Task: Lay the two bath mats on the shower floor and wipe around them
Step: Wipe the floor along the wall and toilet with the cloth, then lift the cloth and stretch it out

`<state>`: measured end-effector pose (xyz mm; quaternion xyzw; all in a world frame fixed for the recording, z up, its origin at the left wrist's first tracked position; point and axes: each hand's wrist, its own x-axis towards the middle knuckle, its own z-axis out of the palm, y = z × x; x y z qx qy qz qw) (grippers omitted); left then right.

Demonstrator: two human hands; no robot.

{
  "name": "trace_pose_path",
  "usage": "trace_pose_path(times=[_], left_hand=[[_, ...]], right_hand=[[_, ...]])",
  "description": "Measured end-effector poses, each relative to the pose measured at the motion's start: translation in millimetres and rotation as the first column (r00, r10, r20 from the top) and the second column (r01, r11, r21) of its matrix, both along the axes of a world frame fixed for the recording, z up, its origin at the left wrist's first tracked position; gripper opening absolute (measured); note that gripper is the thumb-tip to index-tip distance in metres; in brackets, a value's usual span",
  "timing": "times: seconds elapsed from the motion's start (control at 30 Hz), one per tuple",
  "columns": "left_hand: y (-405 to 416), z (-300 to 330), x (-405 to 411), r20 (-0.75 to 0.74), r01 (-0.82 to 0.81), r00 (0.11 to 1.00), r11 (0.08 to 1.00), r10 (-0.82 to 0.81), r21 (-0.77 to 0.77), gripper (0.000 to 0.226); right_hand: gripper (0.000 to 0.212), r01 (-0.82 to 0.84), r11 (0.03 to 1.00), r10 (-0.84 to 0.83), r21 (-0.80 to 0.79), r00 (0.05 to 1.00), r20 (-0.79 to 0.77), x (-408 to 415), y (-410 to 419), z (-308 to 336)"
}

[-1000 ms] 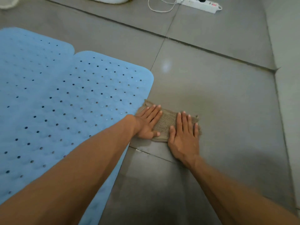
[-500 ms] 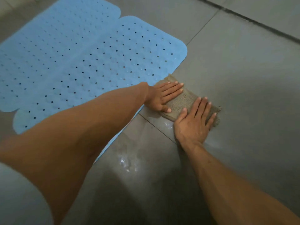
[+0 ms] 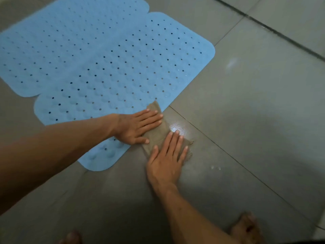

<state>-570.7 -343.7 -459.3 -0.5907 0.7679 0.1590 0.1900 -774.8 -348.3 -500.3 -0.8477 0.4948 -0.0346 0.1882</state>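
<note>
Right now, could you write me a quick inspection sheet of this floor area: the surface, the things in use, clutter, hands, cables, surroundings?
Surface: grey tiled floor, dark grout lines, a wet glint beside the cloth.
Job's things: two blue perforated mats lying flat, side by side; brown cloth at the mat's edge, partly over it.
Clutter: nothing seen.
Hands: left hand and right hand both flat, pressing the cloth.
Cables: nothing seen.
Surroundings: bare feet at the bottom edge.

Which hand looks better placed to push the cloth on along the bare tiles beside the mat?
Probably the right hand: it lies flat on the cloth over bare tile. The left hand sits mostly over the blue mat edge.
</note>
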Motion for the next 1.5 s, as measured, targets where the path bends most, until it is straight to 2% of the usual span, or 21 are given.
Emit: trace_pose_path(times=[0.1,0.2,0.3,0.4,0.5,0.6,0.67,0.73,0.8,0.9,0.93,1.03,1.1,1.23,1.33,1.5], left_hand=[[42,9,4,0.049,-0.039,0.998,0.999,0.039,-0.002,0.075],[55,24,6,0.029,-0.014,0.999,0.989,0.019,-0.149,0.071],[52,32,7,-0.060,-0.056,0.997,0.963,0.041,-0.263,0.048],[44,32,13,-0.153,-0.235,0.966,0.952,0.207,-0.194,0.028],[33,34,22,-0.181,-0.440,0.885,0.898,0.430,-0.020,0.037],[22,35,35,-0.281,-0.526,0.819,0.850,0.501,-0.017,0.018],[15,40,49,-0.341,-0.590,0.760,0.807,0.554,-0.005,0.033],[8,44,64,-0.406,-0.679,0.656,0.733,0.636,0.051,0.036],[-4,46,75,-0.456,-0.741,0.547,0.659,0.703,0.127,0.021],[-33,64,72,-0.575,-0.733,0.440,0.646,0.689,0.213,0.055],[-43,73,68,-0.615,-0.741,0.403,0.636,0.677,0.215,0.054],[-70,112,59,-0.705,-0.789,0.304,0.584,0.641,0.191,0.014],[-85,153,55,-0.702,-0.806,0.266,0.552,0.660,0.213,0.006],[-115,254,54,-0.661,-0.835,0.176,0.467,0.729,0.293,0.007],[-134,329,52,-0.589,-0.875,0.230,0.429,0.775,0.222,0.011],[-157,460,38,-0.459,-0.922,0.290,0.373,0.840,0.100,0.008]], right_hand=[[0.070,-0.113,0.994,0.113,0.001,0.994,0.003,4,31,2],[0.068,-0.129,0.991,0.131,-0.044,0.990,0.047,2,30,4],[0.044,-0.179,0.982,0.188,-0.066,0.968,0.166,5,22,6],[0.022,-0.255,0.963,0.269,-0.089,0.932,0.242,17,13,12],[0.021,-0.322,0.942,0.336,-0.097,0.905,0.259,32,-7,27],[0.021,-0.414,0.910,0.402,0.021,0.894,0.196,50,-43,51],[0.023,-0.479,0.875,0.459,0.078,0.869,0.182,63,-73,66],[0.024,-0.500,0.858,0.479,0.122,0.862,0.166,77,-105,81],[0.022,-0.517,0.834,0.495,0.192,0.855,0.154,91,-133,99],[0.019,-0.537,0.795,0.524,0.282,0.842,0.126,109,-166,131],[0.019,-0.533,0.791,0.522,0.299,0.844,0.124,114,-176,144],[0.018,-0.535,0.781,0.526,0.322,0.842,0.125,119,-202,196],[0.019,-0.541,0.781,0.531,0.311,0.838,0.123,120,-218,240],[0.026,-0.538,0.796,0.519,0.279,0.842,0.143,117,-249,333],[0.034,-0.542,0.797,0.530,0.265,0.839,0.123,115,-275,401],[0.023,-0.578,0.764,0.588,0.286,0.807,0.058,111,-321,509]])
